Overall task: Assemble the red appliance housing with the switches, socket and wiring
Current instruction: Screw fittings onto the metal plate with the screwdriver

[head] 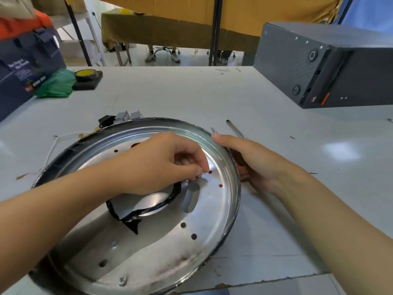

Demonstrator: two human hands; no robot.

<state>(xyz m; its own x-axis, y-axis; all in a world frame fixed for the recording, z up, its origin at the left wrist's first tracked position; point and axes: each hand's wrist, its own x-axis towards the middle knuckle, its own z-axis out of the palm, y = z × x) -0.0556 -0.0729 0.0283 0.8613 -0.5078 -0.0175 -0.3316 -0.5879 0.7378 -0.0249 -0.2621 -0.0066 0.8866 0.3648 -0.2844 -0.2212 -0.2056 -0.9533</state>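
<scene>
A round shiny metal base plate [212, 226] of the housing lies in front of me, its central opening edged with black tape [148, 209]. Red shows through small holes in the plate. My left hand [161, 162] reaches over the plate and pinches a tiny screw at a hole [210, 172] near the right rim. My right hand [253, 162] grips the plate's right rim, thumb on top. Behind the far rim I see grey switches [127, 117], a black socket [105, 121] and white wires [53, 145].
A screwdriver [236, 129] lies on the white table just beyond my right hand. A dark computer case [329, 67] stands at the back right. At the back left are a dark box, green cloth [56, 85] and a black pad with a yellow disc [87, 78].
</scene>
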